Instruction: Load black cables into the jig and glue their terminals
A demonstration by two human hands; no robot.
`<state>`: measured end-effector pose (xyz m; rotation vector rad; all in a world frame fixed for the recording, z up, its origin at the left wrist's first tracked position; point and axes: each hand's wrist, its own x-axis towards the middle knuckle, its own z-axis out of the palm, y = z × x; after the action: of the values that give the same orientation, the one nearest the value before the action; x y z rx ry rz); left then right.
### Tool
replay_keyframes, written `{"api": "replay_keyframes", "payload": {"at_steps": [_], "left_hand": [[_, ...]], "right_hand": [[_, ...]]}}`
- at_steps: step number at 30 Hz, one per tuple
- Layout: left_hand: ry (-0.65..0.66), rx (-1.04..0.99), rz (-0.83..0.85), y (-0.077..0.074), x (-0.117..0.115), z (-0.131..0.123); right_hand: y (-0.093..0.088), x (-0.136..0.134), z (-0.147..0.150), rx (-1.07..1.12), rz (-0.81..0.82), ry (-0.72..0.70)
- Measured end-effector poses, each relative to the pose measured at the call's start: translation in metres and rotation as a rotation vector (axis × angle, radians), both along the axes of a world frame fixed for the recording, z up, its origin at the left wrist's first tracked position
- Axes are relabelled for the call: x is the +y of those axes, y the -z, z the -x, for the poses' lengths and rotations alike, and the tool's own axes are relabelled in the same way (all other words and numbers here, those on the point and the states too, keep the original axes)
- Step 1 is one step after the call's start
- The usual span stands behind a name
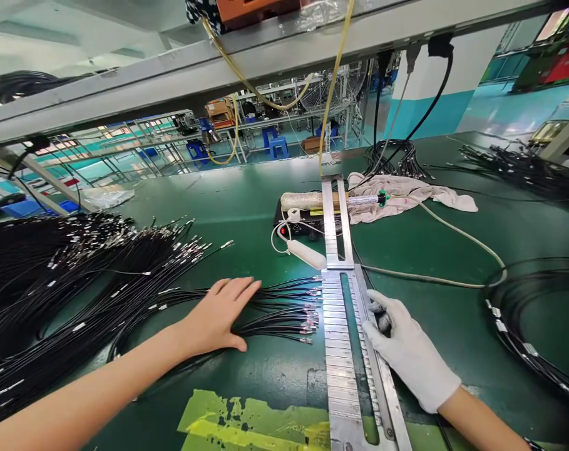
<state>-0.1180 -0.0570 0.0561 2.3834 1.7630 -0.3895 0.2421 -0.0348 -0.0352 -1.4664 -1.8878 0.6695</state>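
Observation:
My bare left hand (221, 316) lies flat, fingers together and stretched out, pressing on a bundle of thin black wires (284, 313) whose pink-tipped ends point at a long slotted metal jig (343, 351). My right hand (406, 354), in a white glove, rests on the jig's right rail with fingers curled against it; whether it holds anything is hidden. A large fan of black wires with metal terminals (77, 282) spreads over the green table to the left.
A white cloth (406, 194), a soldering handle on a small black stand (307, 216) and a cream cable (444, 275) lie behind the jig. Coiled black cables (533, 313) sit at right. Yellow tape (246, 423) marks the near edge. A shelf bar (265, 62) hangs overhead.

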Motion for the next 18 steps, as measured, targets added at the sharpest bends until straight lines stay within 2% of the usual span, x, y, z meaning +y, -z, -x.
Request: {"api": "replay_keyframes", "payload": {"at_steps": [2,5,9,11,13,16,18], "left_hand": [[0.133,0.000,0.023,0.006,0.011,-0.015],[0.203,0.014,0.085,0.011,0.016,-0.029],[0.255,0.102,0.087,0.014,-0.005,-0.038],[0.272,0.159,0.063,0.013,-0.014,-0.039],[0.284,0.200,0.041,0.007,-0.018,-0.039],[0.312,0.226,0.016,-0.016,-0.018,-0.047],[0.370,0.203,-0.024,-0.035,-0.020,-0.067]], "right_hand": [[-0.002,-0.001,-0.001,-0.001,0.010,0.003],[-0.002,-0.001,0.000,-0.004,0.021,0.010],[-0.002,-0.001,0.004,0.010,0.037,0.029],[-0.009,-0.001,0.001,0.025,0.068,0.005],[-0.024,-0.001,-0.009,0.062,0.099,-0.003],[-0.053,-0.004,-0.028,0.177,0.099,0.048],[-0.064,-0.009,-0.032,0.229,0.142,-0.070]]}}
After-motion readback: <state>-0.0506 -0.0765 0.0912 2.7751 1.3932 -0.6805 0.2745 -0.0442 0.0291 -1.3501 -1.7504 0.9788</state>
